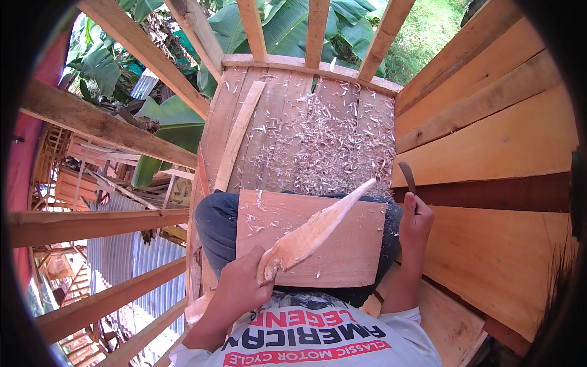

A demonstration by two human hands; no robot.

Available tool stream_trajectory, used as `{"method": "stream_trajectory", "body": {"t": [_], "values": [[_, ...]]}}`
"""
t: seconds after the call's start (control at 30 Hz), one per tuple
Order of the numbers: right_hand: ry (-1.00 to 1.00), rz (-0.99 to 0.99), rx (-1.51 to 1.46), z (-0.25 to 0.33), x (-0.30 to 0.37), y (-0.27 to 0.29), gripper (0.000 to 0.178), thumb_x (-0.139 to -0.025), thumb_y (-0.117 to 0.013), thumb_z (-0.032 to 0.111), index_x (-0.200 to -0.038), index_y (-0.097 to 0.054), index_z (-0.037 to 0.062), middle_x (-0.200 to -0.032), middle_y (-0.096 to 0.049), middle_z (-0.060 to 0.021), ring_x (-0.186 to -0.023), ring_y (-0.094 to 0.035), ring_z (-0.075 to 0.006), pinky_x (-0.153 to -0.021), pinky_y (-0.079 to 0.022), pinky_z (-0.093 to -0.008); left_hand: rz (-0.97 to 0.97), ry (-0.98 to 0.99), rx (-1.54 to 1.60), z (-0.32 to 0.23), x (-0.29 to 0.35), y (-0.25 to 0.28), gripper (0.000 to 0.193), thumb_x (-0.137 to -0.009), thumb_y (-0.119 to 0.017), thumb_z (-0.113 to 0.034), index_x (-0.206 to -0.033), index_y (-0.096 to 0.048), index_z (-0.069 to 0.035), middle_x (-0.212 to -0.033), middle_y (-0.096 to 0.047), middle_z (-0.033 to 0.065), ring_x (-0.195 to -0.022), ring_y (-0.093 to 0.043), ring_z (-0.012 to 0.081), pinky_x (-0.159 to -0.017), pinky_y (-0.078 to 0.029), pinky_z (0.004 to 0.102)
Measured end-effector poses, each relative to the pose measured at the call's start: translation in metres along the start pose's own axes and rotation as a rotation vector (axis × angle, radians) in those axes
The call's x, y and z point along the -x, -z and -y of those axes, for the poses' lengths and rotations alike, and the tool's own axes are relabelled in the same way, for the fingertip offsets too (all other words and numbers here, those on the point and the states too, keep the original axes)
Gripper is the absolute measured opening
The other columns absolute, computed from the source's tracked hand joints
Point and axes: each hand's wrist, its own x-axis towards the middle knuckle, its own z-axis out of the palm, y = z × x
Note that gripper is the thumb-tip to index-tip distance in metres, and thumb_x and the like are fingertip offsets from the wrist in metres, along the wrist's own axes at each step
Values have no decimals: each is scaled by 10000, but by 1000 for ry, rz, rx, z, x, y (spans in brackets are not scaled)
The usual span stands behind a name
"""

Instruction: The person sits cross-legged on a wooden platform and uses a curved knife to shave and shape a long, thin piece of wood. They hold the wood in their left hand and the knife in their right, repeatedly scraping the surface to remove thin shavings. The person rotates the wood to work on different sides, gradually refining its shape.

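My left hand (243,282) is closed around a partly carved piece of wood (310,237). The pale wood is thick near my fingers and tapers to a thin point toward the upper right. It slants over a flat wooden board (342,263) that rests across my lap, with a few shavings on it. At the right, beside the board, my right hand (417,217) grips a knife by its handle. The knife's dark, slightly curved blade (407,176) points up and is apart from the wood. More pale wood (199,307) shows behind my left forearm; whether it is the same piece I cannot tell.
Many curled shavings (324,144) cover the plank floor (214,147) ahead. A loose wooden strip (240,134) lies at its left. Slatted rails (104,225) border the left and far sides, with leaves (287,27) beyond. A plank wall (489,131) rises close on the right.
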Motion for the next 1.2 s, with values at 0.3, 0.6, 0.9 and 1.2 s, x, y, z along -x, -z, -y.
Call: {"method": "stream_trajectory", "body": {"t": [0.3, 0.6, 0.9, 1.2], "values": [[119, 382, -19, 37, 50, -25, 419, -865, -640, 340, -675, -537, -19, -556, -478, -205, -504, -534, -361, -479, -386, -373, 337, 318, 91, 20, 19, 8, 458, -815, -659, -382, -1023, -519, 1, -817, -624, 280, -793, -635, 436, -690, -488, 441], [36, 445, 89, 33, 62, -41, 344, -855, -651, 324, -785, -604, -10, -610, -558, -207, -559, -590, -364, -509, -434, -394, 394, 479, 124, 57, 72, -11, 537, -892, -539, -490, -991, -495, 36, -835, -607, 302, -826, -628, 438, -741, -466, 456], [37, 813, 352, 45, 102, -58, 494, -862, -590, 472, -727, -646, 0, -641, -596, -224, -606, -608, -393, -553, -470, -449, 273, 359, 36, 64, 67, -31, 484, -864, -597, -437, -954, -467, 21, -769, -593, 286, -753, -602, 450, -665, -457, 495], [38, 688, 580, 41, 83, -62, 523, -866, -571, 495, -734, -659, -3, -672, -609, -225, -630, -612, -398, -574, -485, -447, 306, 319, -17, 68, 63, -29, 518, -854, -609, -446, -978, -457, 33, -767, -592, 288, -742, -603, 450, -652, -468, 487]]}}
